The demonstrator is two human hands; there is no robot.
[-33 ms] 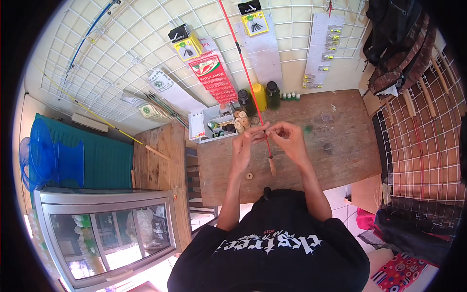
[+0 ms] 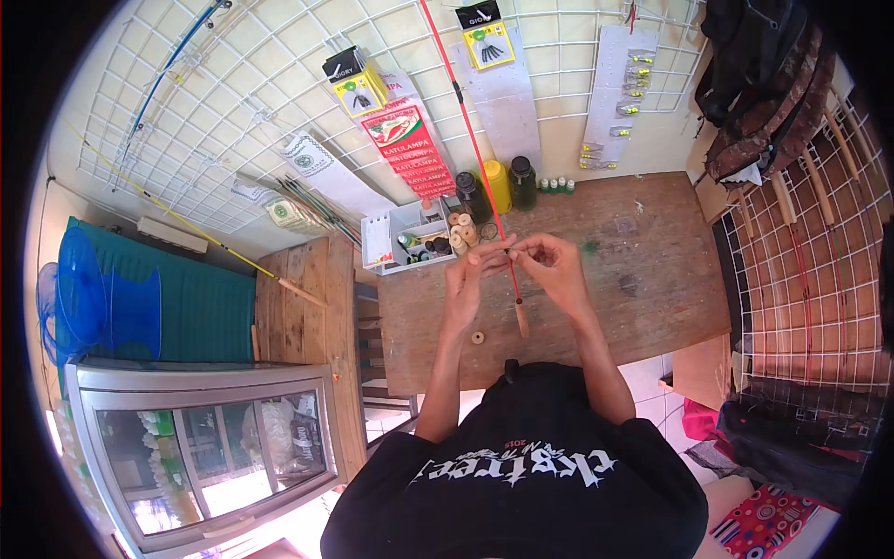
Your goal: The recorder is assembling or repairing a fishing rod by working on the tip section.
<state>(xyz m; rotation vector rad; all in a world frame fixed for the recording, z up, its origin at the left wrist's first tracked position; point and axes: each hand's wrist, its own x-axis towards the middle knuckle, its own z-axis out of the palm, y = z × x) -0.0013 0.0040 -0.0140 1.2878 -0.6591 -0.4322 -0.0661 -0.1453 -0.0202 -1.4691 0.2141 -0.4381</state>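
Observation:
A slim red fishing rod (image 2: 478, 144) slants from the top of the view down over the table, tip end leaning away toward the wall grid. Its short wooden handle (image 2: 522, 321) points back at me, and dark bands sit along the shaft. My left hand (image 2: 463, 279) steadies the rod from the left, fingers reaching across and behind it. From the right, my right hand (image 2: 556, 268) pinches at a small dark band on the shaft. Fingers hide whatever fine detail lies at that spot. A small wooden ring (image 2: 478, 337) lies on the table left of the handle.
A white bin (image 2: 377, 244) holds cork-coloured rings and small bottles. Behind it stand dark bottles (image 2: 523, 184), a yellow bottle (image 2: 497, 186) and several little vials (image 2: 557, 185). The wooden table (image 2: 643, 298) ends near my body. A glass-fronted cabinet (image 2: 209, 373) stands at left.

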